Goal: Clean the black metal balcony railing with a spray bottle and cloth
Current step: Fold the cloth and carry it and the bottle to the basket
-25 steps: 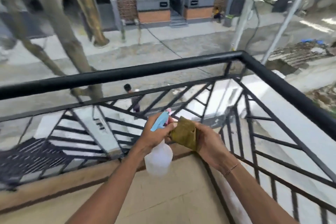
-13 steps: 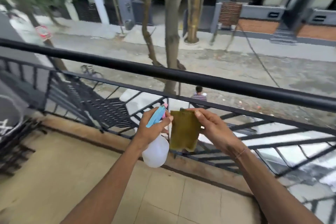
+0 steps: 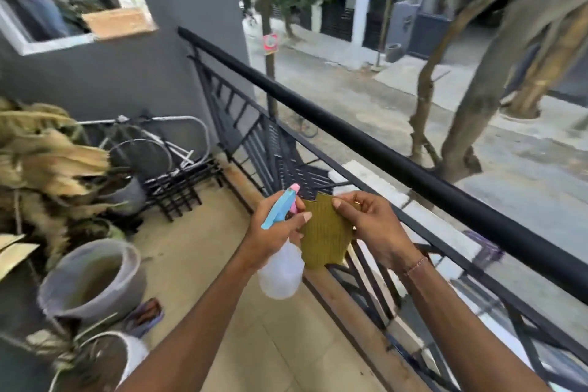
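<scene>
A person's left hand [image 3: 273,232] has its fingers wrapped around the neck of a translucent spray bottle [image 3: 280,267] with a blue and pink trigger head. Just right of those fingers, the right hand [image 3: 369,226] pinches the top edge of an olive-green ribbed cloth [image 3: 324,232], which hangs down touching the bottle. Beyond both hands runs the black metal balcony railing [image 3: 366,140], not touched by either. Left of the hands stand grey plant pots [image 3: 92,277] on the tiled floor [image 3: 280,344].
</scene>
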Demonstrator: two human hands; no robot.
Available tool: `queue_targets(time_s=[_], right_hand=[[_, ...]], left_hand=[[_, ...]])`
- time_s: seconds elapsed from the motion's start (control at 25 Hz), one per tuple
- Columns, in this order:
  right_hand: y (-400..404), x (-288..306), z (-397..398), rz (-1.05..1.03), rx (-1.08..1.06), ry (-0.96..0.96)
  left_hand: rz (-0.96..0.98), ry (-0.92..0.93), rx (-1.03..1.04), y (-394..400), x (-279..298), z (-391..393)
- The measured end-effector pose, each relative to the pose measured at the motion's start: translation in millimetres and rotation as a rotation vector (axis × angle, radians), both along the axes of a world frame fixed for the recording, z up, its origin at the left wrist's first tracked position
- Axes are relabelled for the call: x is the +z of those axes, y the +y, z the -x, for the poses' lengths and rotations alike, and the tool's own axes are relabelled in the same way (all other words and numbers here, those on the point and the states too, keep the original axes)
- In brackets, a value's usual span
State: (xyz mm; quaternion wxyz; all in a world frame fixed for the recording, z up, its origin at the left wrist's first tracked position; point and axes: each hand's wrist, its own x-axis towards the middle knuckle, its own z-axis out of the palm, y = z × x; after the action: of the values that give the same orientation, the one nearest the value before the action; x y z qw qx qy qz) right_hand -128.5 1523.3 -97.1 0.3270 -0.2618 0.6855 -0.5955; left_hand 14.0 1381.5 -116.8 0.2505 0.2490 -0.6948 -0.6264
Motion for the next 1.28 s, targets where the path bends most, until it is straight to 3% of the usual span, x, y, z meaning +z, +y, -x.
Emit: queue_targets(time_s=[0.2, 0.44, 0.52, 0.64, 0.76, 1.12, 1.28], right_hand=[[-110.0, 9.1, 19.6, -0.049, 0.126, -0.137], [-247.4, 17.8, 21.1, -0.109, 0.176, -0.438], [-292.2, 16.5, 18.1, -0.099, 0.197, -0.44], [-353.2, 13.6, 11.9, -0.059, 0.201, -0.236], [-422.5, 17.8, 6.3, -0.021, 0.258, 0.092], [-605.7, 39.8, 19.9, -0.002, 0.88, 0.532], [-696.4, 35.0, 44.6, -0.101, 0.977, 0.94]], left_hand=[[0.079, 0.034, 0.209, -69.9, 8.4, -11.3], [0.124, 0.038, 0.441, -166.5, 12.6, -27.8], [0.134, 0.049, 0.493, -206.3, 10.1, -34.6], [0.135, 0.056, 0.525, -266.3, 9.8, -44.6], [0.139, 0.031, 0.467, -335.7, 14.9, -54.5], [0.24, -0.029, 0.352, -514.2, 43.9, -61.9], [0.198, -0.02, 0.377, -594.4, 43.8, -58.1]])
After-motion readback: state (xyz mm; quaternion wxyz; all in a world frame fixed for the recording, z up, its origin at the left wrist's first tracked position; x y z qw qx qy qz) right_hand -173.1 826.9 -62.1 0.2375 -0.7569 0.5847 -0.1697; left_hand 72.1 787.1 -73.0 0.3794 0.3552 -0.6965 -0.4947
